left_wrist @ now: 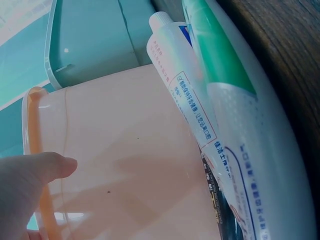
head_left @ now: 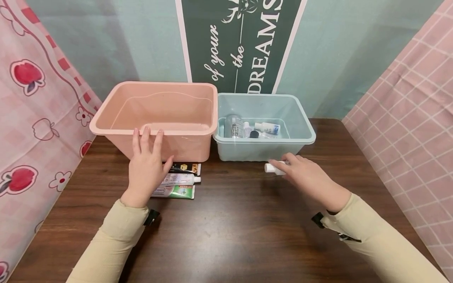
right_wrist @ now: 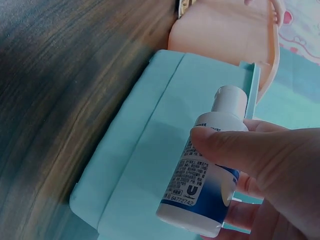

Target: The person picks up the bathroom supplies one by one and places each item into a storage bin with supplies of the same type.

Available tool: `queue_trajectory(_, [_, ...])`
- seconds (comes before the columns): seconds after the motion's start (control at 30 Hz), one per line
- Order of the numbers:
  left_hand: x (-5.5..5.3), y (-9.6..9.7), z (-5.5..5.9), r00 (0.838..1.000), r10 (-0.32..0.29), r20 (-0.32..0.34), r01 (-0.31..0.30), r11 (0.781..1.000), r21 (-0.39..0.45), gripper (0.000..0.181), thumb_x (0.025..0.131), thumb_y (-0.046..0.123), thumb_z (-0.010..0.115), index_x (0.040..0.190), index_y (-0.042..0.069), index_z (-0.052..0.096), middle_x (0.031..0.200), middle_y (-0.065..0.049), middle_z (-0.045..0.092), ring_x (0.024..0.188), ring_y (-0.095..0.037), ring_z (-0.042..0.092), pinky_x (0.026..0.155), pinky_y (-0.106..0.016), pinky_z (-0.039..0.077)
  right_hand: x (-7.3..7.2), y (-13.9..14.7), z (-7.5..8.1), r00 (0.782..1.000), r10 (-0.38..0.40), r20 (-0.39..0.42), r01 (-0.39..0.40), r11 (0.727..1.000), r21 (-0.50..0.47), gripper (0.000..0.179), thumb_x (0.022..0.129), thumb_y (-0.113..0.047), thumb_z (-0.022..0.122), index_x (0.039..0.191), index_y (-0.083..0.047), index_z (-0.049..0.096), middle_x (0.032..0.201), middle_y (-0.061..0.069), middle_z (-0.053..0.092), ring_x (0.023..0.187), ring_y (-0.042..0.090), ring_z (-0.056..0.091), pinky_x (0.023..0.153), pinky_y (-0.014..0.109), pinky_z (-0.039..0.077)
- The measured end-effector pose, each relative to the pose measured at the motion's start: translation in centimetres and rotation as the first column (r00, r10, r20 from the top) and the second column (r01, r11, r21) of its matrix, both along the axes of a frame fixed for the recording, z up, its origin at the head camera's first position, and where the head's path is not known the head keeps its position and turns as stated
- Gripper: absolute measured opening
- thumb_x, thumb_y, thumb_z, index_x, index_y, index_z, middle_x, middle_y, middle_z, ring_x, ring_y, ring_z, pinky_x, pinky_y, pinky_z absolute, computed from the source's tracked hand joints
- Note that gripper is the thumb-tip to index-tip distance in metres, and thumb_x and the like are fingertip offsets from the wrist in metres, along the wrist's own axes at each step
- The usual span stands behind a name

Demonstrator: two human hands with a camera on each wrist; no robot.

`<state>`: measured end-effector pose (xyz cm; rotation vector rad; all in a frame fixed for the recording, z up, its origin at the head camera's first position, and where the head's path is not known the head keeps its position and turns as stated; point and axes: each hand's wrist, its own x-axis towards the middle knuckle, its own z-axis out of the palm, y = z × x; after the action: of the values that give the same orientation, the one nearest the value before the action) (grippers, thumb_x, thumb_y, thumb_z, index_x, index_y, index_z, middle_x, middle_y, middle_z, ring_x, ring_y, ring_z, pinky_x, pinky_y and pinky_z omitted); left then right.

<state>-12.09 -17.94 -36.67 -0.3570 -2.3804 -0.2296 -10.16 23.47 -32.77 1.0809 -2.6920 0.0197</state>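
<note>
My right hand (head_left: pixel 307 175) grips a small white bottle (right_wrist: pixel 200 165) with a white cap and a blue band. In the right wrist view, the thumb lies across its printed label and the fingers wrap behind it. The bottle is held just in front of the light blue bin (head_left: pixel 260 151). My left hand (head_left: pixel 144 169) rests at the front rim of the pink bin (head_left: pixel 187 145), fingertips over the edge and thumb spread to the side. Below that hand lie a green-and-white tube (head_left: pixel 182 192), a white toothpaste tube (head_left: pixel 182 179) and a black packet (head_left: pixel 194 168), partly hidden.
Inside the light blue bin lie a clear bottle (head_left: pixel 233 125), a white tube (head_left: pixel 267 127) and several other small bottles. The two bins stand side by side at the back of the brown table (head_left: pixel 226 239), before a curtain. Patterned cloths hang on both sides.
</note>
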Motion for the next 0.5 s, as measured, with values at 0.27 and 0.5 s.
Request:
queue_trajectory(0.27, [0.0,0.0,0.0,1.000,0.000,-0.010,0.000,1.000,0.006,0.079,0.072,0.022,0.077,0.137,0.001,0.037,0.139,-0.030,0.028,0.134,-0.049,0.015,0.060,-0.061,0.049,-0.1,0.1,0.9,1.000,-0.019,0.016,0.019,1.000,-0.010,0.056,0.073,-0.003,0.075,0.125,-0.015,0.058,0.102,0.011,0.055,0.078,0.029,0.057,0.064,0.043,0.049])
queue_trajectory(0.5, [0.0,0.0,0.1,1.000,-0.003,-0.009,0.003,1.000,0.008,0.080,0.072,0.021,0.078,0.138,0.002,0.036,0.139,-0.031,0.029,0.134,-0.049,0.015,0.059,-0.060,0.049,-0.2,0.1,1.8,1.000,-0.007,0.008,0.007,1.000,-0.027,0.056,0.073,-0.001,0.074,0.125,-0.015,0.058,0.101,0.010,0.055,0.077,0.027,0.056,0.063,0.042,0.048])
